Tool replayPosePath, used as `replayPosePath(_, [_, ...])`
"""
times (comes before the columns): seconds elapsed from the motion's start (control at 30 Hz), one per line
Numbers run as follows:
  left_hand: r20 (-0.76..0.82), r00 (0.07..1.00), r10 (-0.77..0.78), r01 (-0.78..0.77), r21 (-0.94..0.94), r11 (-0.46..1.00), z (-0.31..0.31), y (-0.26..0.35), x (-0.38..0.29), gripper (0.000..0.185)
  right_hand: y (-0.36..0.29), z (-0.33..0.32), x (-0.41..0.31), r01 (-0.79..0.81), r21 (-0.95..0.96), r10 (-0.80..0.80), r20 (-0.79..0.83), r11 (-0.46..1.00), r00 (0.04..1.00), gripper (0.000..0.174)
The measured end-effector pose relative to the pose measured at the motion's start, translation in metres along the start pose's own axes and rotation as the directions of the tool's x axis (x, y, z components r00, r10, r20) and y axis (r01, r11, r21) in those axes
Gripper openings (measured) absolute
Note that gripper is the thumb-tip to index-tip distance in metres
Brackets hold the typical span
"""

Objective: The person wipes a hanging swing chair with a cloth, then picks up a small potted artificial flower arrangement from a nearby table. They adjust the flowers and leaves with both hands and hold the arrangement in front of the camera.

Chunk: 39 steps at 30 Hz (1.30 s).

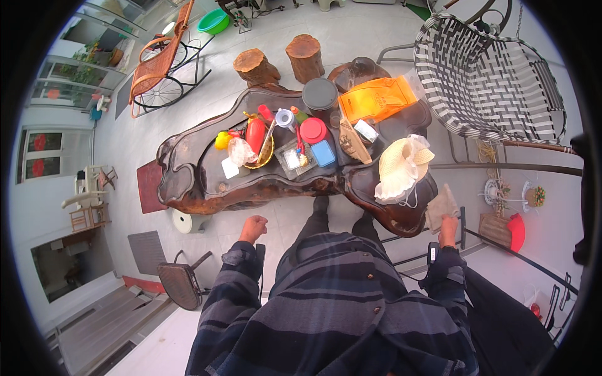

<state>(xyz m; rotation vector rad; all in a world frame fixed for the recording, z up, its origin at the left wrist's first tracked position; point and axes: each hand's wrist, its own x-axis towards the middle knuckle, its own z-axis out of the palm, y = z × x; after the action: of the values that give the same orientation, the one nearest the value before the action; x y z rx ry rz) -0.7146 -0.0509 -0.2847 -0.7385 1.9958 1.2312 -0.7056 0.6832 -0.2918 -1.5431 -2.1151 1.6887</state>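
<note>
My right hand (448, 229) grips a beige cloth (442, 205) beside the right end of a dark carved wooden table (301, 189). My left hand (254, 228) hangs in front of the table's near edge, its fingers curled, with nothing visible in it. A straw sun hat (399, 167) with a pale ruffle lies on the table near the cloth. Further left on the tabletop are a blue box (323, 153), a round red container (313, 130), a clear plastic tray (288, 167) and a yellow basket (268, 157) with a red bottle (255, 135). An orange packet (376, 99) lies at the back right.
Two log stools (304, 54) stand behind the table, with a black-and-white woven swing seat (489, 84) at the right. A wicker rocking chair (157, 70) is at the back left. A white stool (186, 221) and a brown chair (180, 284) stand to my left; a metal rail (517, 256) runs at my right.
</note>
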Motion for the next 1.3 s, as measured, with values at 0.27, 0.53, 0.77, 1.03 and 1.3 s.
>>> replayPosePath(0.27, [-0.050,0.980,-0.191,0.186,-0.093,0.978,0.089,-0.019,-0.100,0.020,-0.030,0.033,0.101,0.425,-0.411,-0.352,0.243,0.807,0.904,0.037])
replayPosePath(0.53, [-0.092,0.985,-0.146,0.129,-0.169,0.977,0.127,-0.018,-0.154,0.027,-0.018,0.080,0.149,0.680,-0.417,-0.390,0.589,0.603,0.707,0.041])
replayPosePath(0.77, [-0.020,0.971,-0.239,0.234,-0.133,0.963,0.105,-0.022,-0.163,0.027,-0.008,0.072,0.107,0.467,-0.467,-0.343,0.329,0.751,0.880,0.049])
replayPosePath(1.03, [-0.018,0.990,-0.136,0.137,0.040,0.990,0.017,-0.001,-0.102,0.027,0.067,0.059,0.031,-0.081,-0.203,0.091,0.043,0.976,0.995,0.055])
replayPosePath(1.3, [0.037,0.989,0.145,-0.147,0.093,0.985,-0.035,0.032,-0.058,0.028,0.200,0.055,-0.013,-0.213,-0.183,0.211,-0.027,0.960,0.977,0.038])
